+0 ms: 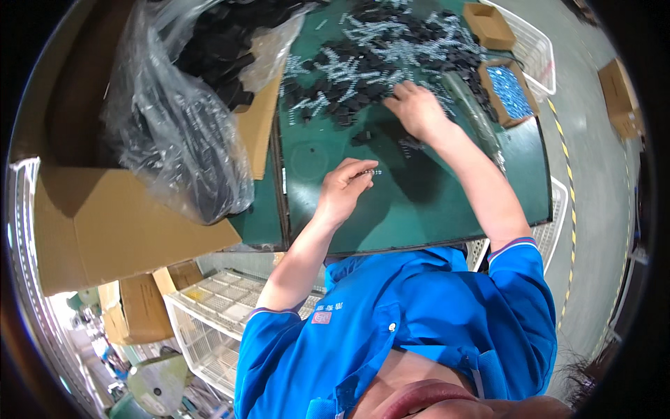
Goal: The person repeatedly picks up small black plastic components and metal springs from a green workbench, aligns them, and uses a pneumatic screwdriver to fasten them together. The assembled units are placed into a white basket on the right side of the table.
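Note:
My left hand [345, 187] is closed above the near part of the green table [328, 227]. Between its thumb and fingers is a thin silvery piece [375, 172] that looks like a small spring. Farther right, my right hand [419, 110] reaches to the near edge of a wide pile of black plastic parts [343, 112] and silvery spring-like pieces [382, 50]. Its fingers bend down and press together; whatever they hold is hidden. A loose black part [361, 138] lies on the table between my hands, and a few silvery pieces [410, 144] lie below my right wrist.
On the left stands a big cardboard box [125, 223] with a clear plastic bag [188, 133] of black parts. Small blue pieces fill an open carton [508, 91] at the right edge, with another small carton [488, 26] behind it. A rolled plastic bag [474, 115] lies beside the pile.

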{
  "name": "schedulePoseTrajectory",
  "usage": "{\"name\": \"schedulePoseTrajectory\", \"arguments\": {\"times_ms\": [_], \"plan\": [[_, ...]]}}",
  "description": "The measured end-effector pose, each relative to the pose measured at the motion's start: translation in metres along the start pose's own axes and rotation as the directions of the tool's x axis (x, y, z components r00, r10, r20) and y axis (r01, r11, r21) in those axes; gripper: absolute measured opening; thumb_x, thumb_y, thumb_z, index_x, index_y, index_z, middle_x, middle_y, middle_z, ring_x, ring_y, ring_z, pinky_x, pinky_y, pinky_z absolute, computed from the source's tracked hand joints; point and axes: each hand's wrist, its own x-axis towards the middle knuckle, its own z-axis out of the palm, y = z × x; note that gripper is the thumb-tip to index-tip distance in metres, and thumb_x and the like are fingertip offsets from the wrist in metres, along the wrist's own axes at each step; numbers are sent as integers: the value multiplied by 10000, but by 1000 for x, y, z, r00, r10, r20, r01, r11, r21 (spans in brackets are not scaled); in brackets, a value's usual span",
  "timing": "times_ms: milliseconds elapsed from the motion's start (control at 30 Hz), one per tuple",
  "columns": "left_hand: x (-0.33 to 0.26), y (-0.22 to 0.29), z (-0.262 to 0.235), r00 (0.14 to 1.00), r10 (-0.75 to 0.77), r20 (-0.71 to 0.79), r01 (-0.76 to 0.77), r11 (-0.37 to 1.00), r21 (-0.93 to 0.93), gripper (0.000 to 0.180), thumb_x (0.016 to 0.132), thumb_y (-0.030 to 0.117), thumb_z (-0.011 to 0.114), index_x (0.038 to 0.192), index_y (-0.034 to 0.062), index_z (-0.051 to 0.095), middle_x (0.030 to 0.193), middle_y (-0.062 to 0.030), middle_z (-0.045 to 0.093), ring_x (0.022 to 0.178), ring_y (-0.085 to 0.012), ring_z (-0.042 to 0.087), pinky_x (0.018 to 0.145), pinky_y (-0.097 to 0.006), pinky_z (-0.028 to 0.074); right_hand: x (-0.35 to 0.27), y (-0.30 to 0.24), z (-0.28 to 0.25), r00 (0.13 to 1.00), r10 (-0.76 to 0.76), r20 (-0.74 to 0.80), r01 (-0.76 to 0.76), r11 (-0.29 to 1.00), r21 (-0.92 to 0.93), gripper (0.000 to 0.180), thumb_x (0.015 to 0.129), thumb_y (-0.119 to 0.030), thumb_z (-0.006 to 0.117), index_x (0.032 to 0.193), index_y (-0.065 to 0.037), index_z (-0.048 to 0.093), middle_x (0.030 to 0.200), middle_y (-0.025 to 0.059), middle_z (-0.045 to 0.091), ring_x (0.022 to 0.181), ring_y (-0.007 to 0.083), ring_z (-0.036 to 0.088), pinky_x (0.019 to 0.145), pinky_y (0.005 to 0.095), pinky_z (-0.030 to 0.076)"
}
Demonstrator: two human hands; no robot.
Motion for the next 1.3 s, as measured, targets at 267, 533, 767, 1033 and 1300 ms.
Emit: {"name": "schedulePoseTrajectory", "arguments": {"times_ms": [267,533,767,1033,1300], "plan": [[10,-11,-28,984,-144,105,178,763,-621,148,982,97,594,1114,39,628,962,-108,690,768,-168,656,720,-315,548,-9,-15,-42,932,359,61,-257,531,807,336,819,-40,715,1150,-24,664,1032,76,636,900,190,635,805,301,505],[23,-7,4,978,-79,193,191,713,-675,156,992,120,587,1111,29,630,948,-125,685,756,-186,652,713,-336,558,-68,-64,-61,917,394,-63,-24,211,977,266,864,-67,705,1123,-11,673,1089,100,656,941,174,640,812,288,517],[26,-7,31,945,-15,326,259,643,-720,159,967,118,629,1108,44,625,936,-98,668,777,-178,646,719,-315,550,-84,-54,-76,958,259,-126,-1,443,896,360,827,-75,729,1177,-30,658,1160,117,630,996,215,631,833,326,517],[26,-2,56,898,118,424,316,496,-809,156,944,149,662,1088,100,627,947,-67,653,827,-169,612,746,-339,493,-120,-34,-83,930,347,122,-187,160,969,693,813,-129,740,1443,-81,457,1300,107,556,1077,172,588,878,316,493],[21,-7,60,967,215,135,-49,678,-733,173,926,51,668,1088,47,607,1012,-74,643,871,-168,639,787,-314,532,-97,-78,-105,828,550,112,-342,336,878,422,699,-192,868,1002,-16,633,933,104,631,773,188,647,683,305,529]]}}
